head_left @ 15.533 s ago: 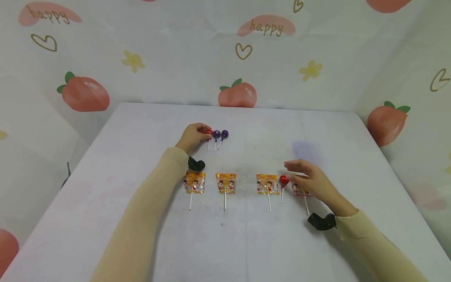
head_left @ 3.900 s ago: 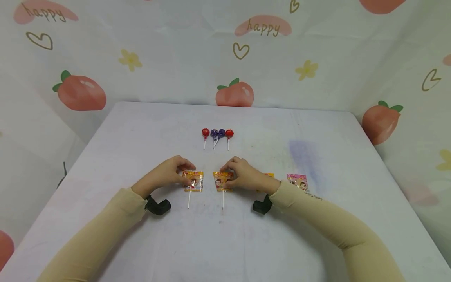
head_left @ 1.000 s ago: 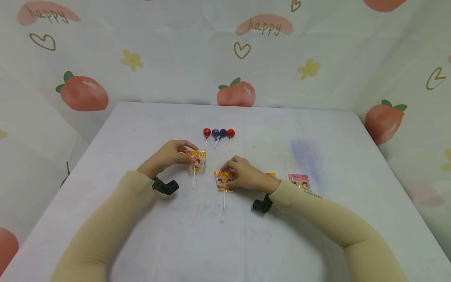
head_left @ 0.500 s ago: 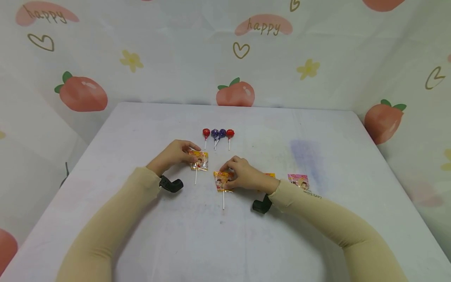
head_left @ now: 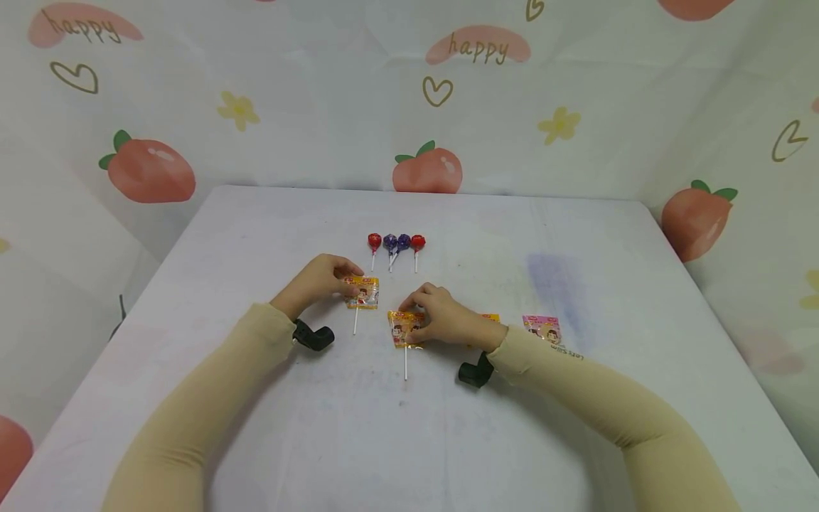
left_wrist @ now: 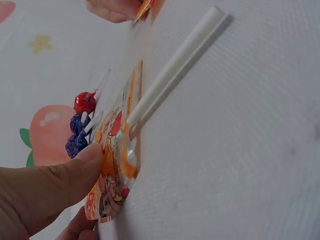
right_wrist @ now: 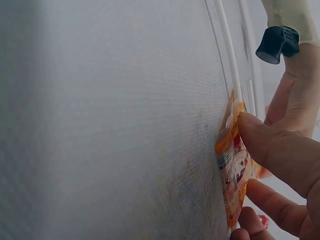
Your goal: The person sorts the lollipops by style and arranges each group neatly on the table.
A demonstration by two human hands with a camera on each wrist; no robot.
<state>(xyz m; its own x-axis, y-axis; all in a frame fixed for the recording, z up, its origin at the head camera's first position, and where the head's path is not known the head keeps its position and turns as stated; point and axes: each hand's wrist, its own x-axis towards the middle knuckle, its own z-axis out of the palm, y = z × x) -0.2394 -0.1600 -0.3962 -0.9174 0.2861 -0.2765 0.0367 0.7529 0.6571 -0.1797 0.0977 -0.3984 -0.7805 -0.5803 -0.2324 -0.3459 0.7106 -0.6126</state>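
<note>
Beige sleeves (head_left: 198,398), dark lettering (head_left: 566,351) on right; black wrist devices (head_left: 313,336).

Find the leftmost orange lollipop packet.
In the head view, the leftmost orange packet is left of centre, pinched by the left hand, just below the leftmost red lollipop.

Glossy plastic film is gleaming on the orange packets (head_left: 367,293); their white sticks (left_wrist: 175,70) are looking smooth. The red lollipops (head_left: 374,240) and purple lollipops (head_left: 390,242) are shining slickly. The tabletop (head_left: 448,441) is showing matt, finely grained cloth; the sleeves (head_left: 198,384) are looking like matt fabric.
</note>
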